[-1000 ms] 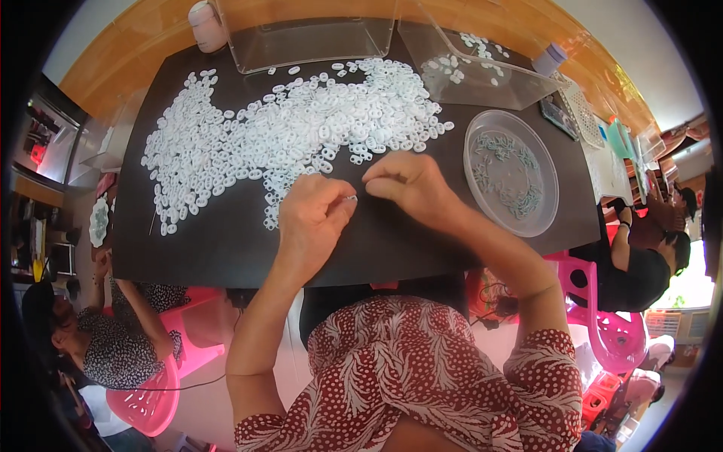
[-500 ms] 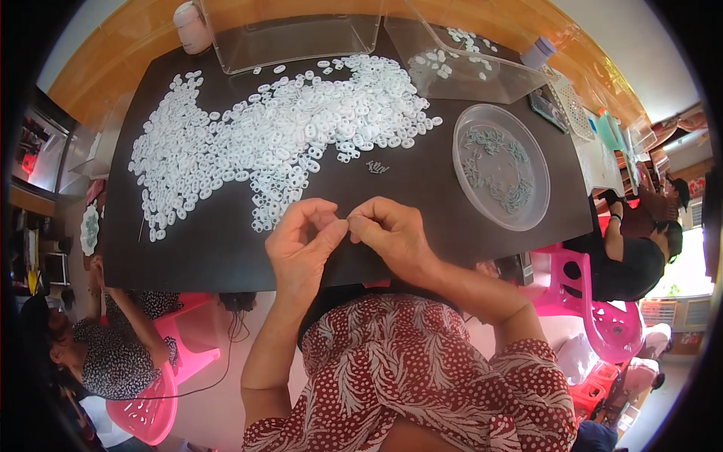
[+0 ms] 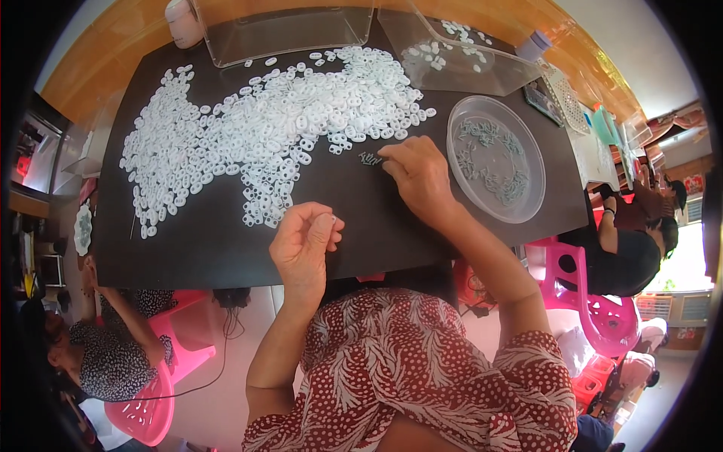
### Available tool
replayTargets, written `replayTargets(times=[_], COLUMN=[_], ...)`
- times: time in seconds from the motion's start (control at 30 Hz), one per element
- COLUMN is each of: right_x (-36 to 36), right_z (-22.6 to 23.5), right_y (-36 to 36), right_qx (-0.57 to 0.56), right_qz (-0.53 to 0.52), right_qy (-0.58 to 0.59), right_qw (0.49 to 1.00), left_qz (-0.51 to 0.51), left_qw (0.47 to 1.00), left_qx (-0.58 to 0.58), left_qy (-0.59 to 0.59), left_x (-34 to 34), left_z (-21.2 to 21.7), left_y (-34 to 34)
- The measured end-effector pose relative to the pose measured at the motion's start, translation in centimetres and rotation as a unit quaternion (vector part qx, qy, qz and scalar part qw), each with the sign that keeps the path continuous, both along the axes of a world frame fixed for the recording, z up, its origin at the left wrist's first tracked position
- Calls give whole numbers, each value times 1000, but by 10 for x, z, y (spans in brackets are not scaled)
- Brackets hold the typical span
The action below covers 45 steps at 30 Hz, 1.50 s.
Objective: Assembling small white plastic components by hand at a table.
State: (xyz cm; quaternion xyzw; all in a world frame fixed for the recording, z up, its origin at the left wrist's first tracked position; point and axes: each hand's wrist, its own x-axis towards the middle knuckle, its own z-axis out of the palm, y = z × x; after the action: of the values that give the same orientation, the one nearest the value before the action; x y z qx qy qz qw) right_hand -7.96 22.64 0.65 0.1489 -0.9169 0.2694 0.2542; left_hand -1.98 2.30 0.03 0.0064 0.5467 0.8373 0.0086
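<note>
The right hand (image 3: 419,173), which met the left hand (image 3: 303,242) half a second ago, has parted from it and moved forward to the small pile of grey-green pins (image 3: 368,158).

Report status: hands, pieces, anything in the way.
Left hand pinching white piece. Right hand at grey pins, grip unclear. White pile beyond, not blocking.

L hand (image 3: 303,242) is pinching a sm. white pc. (image 3: 334,218) over the dark tbl. (image 3: 215,252); R hand (image 3: 420,177) is hovering by a few grey-green pcs. (image 3: 369,159), contact unclear. Big white heap (image 3: 294,117) is lying beyond; clear rd. tray (image 3: 493,162) is holding grey-green bits (image 3: 483,132).
</note>
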Motion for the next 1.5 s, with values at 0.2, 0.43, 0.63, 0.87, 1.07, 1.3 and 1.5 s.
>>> replayTargets(times=[0.2, 0.43, 0.63, 0.87, 1.07, 1.3, 1.5], right_x=[-10, -12, -9, -11, -6, -8, -2], right_z=[-8, -6, 0, -1, 0, 3, 14], right_y=[-1, 1, 1, 5, 0, -9, -19], right_qx=[63, 70, 106, 98, 50, -39, -146], right_qz=[13, 51, 68, 85, 91, 96, 97], right_qy=[3, 4, -6, -20, 1, -37, -142], right_qw=[998, 996, 992, 991, 995, 994, 974], left_qz=[-9, 13, 11, 4, 6, 10, 17], left_qw=[1000, 1000, 1000, 1000, 1000, 1000, 999], left_qx=[-17, 15, 10, 10, 8, 6, 21], left_qy=[7, 0, -9, -10, -10, -17, -26], left_x=[1, -2, -2, -2, -2, -3, -3], left_z=[-2, 0, -5, -5, -6, -4, -3], left_y=[-1, 1, -1, 0, 0, 1, 1])
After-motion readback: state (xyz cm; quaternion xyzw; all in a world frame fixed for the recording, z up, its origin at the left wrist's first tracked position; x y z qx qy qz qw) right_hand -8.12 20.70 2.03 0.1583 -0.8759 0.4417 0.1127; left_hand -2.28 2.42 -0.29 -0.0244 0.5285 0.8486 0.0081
